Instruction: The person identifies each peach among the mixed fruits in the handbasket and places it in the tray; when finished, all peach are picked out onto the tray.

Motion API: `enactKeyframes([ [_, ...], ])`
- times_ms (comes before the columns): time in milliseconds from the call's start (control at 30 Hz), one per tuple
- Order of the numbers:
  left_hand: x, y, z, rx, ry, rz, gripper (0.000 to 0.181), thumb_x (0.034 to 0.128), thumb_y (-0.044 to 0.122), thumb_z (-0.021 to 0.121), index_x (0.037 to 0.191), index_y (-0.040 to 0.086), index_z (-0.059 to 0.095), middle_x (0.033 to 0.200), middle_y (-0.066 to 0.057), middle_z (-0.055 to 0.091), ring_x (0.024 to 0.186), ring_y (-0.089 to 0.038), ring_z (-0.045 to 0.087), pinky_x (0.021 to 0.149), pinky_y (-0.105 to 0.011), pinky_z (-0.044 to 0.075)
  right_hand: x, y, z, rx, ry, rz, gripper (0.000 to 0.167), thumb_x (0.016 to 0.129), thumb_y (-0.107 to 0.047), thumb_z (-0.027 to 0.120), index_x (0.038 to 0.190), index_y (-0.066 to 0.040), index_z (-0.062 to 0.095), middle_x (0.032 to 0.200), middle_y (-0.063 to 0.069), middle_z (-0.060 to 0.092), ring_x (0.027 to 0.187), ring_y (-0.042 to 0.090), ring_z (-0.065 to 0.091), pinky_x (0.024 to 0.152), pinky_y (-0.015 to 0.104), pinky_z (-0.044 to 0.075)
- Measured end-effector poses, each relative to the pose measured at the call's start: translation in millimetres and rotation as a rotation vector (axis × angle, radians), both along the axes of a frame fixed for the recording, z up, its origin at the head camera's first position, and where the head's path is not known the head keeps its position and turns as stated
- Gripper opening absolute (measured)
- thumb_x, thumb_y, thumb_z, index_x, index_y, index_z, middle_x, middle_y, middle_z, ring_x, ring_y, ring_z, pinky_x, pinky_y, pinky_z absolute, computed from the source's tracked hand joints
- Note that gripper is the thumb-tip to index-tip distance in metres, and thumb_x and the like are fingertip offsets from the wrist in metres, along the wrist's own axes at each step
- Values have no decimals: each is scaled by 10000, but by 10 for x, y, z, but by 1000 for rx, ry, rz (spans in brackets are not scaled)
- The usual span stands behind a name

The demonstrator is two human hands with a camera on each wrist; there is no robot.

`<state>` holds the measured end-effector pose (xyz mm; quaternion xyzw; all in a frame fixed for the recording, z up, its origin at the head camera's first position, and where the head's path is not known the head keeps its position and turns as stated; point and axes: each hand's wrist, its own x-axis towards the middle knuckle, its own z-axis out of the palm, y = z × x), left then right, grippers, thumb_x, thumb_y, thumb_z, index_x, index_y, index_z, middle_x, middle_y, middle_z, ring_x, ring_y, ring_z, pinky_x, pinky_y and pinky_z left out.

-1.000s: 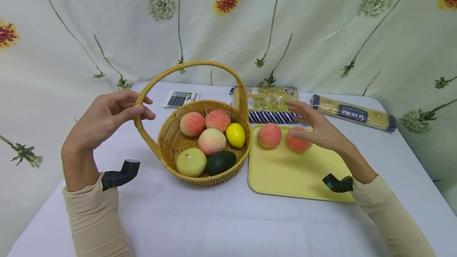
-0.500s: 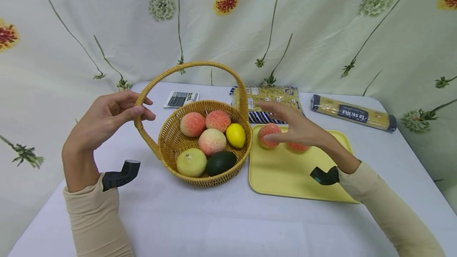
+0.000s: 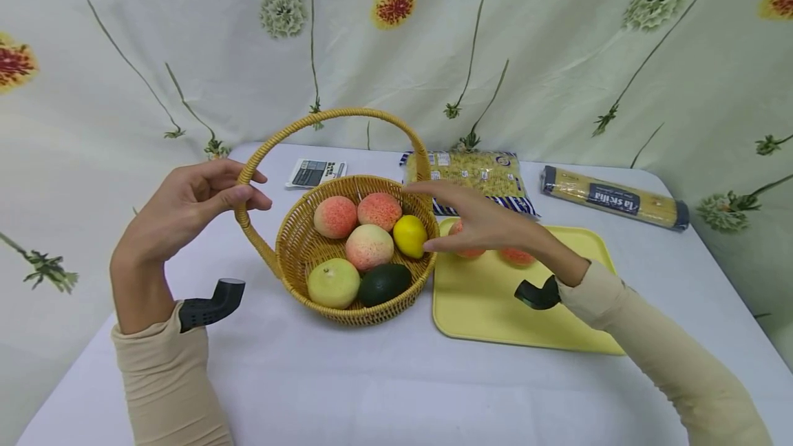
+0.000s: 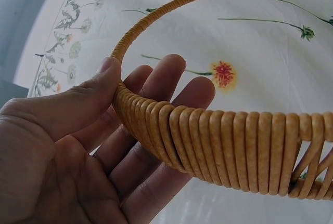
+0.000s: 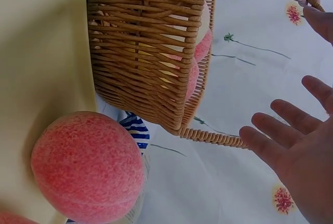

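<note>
My left hand pinches the left side of the handle of a wicker basket, thumb on one side and fingers on the other. Inside the basket lie several fruits: pink peaches, a paler peach, a yellow lemon, a yellow-green round fruit and a dark green avocado. My right hand is by the basket's right rim, near the lemon, fingers spread and holding nothing. In the right wrist view its fingers appear near the handle; contact cannot be told.
A yellow tray right of the basket bears two pink peaches, partly hidden by the right hand in the head view. Behind are a bag of pasta, a spaghetti pack and a small white packet.
My right hand has moved left from above the tray's peaches to the basket's right rim. The left hand keeps its hold on the handle, and the basket stays put.
</note>
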<state>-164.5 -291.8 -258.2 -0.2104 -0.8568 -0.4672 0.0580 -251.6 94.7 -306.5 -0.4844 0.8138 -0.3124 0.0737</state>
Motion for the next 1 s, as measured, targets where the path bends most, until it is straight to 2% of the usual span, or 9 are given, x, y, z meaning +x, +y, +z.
enactKeyframes([
  [167, -10, 4, 5, 1, -4, -5, 166, 968, 46, 546, 1121, -1, 590, 905, -87, 730, 882, -145, 698, 838, -191, 461, -14, -131, 60, 62, 41, 29, 764, 847, -355, 728, 1482, -170, 344, 1528, 20, 341, 1416, 219, 290, 1112, 488, 272],
  [300, -14, 8, 7, -5, -3, -2, 164, 968, 50, 547, 1118, 1, 592, 906, -91, 730, 881, -145, 697, 842, -189, 458, -27, -252, 109, 80, 23, 82, 743, 856, -335, 718, 1477, -172, 346, 1520, 18, 350, 1404, 219, 313, 1106, 478, 289],
  [467, -6, 1, -6, -5, 3, 1, 162, 966, 40, 547, 1115, 0, 594, 908, -111, 727, 886, -141, 696, 843, -189, 455, -52, -414, 127, 91, -13, 137, 713, 858, -314, 719, 1460, -162, 369, 1492, -8, 382, 1365, 162, 364, 1088, 395, 337],
  [533, -4, 2, -9, -2, 2, 0, 163, 966, 40, 547, 1117, 0, 595, 911, -121, 726, 890, -140, 696, 848, -189, 451, -65, -468, 121, 112, -18, 139, 711, 854, -295, 726, 1457, -161, 374, 1493, -5, 378, 1365, 150, 360, 1091, 368, 335],
  [700, -6, 9, -8, 0, 0, -2, 161, 965, 41, 549, 1114, 0, 595, 909, -108, 728, 884, -143, 695, 844, -188, 457, -105, -578, 96, 183, -26, 149, 710, 856, -249, 727, 1462, -156, 369, 1509, 33, 350, 1383, 200, 335, 1098, 402, 325],
  [1000, -3, 4, -6, -6, 1, 5, 161, 967, 49, 549, 1115, 3, 594, 909, -83, 732, 882, -148, 694, 844, -185, 453, -180, -773, 101, 314, 13, 179, 680, 875, -252, 687, 1466, -152, 367, 1542, 65, 298, 1432, 209, 252, 1130, 404, 271],
])
